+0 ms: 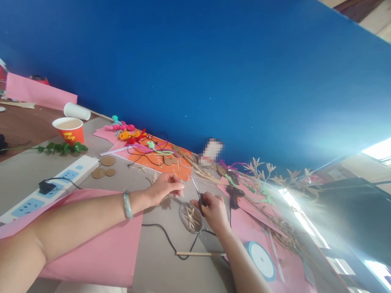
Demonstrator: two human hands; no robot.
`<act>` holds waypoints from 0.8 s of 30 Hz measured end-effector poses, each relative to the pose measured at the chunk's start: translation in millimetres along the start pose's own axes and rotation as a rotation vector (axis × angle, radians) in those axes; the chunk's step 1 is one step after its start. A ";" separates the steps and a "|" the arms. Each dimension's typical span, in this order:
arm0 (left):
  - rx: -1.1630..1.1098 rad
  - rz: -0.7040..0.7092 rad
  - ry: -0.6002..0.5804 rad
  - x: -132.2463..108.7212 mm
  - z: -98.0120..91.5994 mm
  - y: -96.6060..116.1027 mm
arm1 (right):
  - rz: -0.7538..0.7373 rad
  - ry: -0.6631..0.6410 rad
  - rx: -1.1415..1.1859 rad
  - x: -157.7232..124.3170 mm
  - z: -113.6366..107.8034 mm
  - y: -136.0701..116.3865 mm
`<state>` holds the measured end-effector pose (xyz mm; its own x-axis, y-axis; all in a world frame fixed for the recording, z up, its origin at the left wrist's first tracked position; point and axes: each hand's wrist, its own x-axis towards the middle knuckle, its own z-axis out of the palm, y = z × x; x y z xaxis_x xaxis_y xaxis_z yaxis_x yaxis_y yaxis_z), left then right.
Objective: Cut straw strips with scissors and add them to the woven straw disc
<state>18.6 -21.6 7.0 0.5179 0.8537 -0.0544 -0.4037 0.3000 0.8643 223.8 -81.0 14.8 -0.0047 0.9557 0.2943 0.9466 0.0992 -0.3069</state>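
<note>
1. Fingers (177, 188) of L hand (164, 189): thumb & index pinched together, no real gap, on a small pale strip (183, 193). R hand (216, 211): fingers curled round scissors (201, 202) by the handles; can't tell how far apart the blades are.
2. Strip's at the L fingertips, btwn hands, near the scissors. Prob. v. light, thin, dry, a bit brittle; may snap or slip if squeezed hard. Best held by one end, light pinch.
3. Scissors prob. rigid, easy to steer; hold at handles, L fingertips clear of blades.
4. Bowl (184, 226) w/ more pale bits is just below, btwn hands. Looks light, prob. tips easily if bumped; take by rim.
5. In the way: black cord (155, 224) near bowl, meeting a thin stick (200, 254); could snag. L forearm's over pink paper (104, 248), which may slide.
6. Farther L: power strip (69, 176) w/ plug, red cup (73, 135) w/ brownish contents (spill risk), wood discs (108, 161). R: tape roll (261, 260) beside R forearm.
</note>
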 end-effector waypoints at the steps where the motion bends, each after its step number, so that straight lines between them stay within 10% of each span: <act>1: 0.005 -0.001 0.002 0.1 0.0 0.3 | 0.004 0.000 0.002 -0.1 0.0 0.0; 24: 0.038 -0.012 0.073 1.0 1.9 -1.3 | -0.064 -0.201 0.008 -2.8 -0.5 -6.9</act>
<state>21.1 -22.0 6.8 0.4653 0.8794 -0.1003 -0.3684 0.2955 0.8815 217.4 -84.6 16.6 -0.1302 0.9833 0.1270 0.9397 0.1632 -0.3004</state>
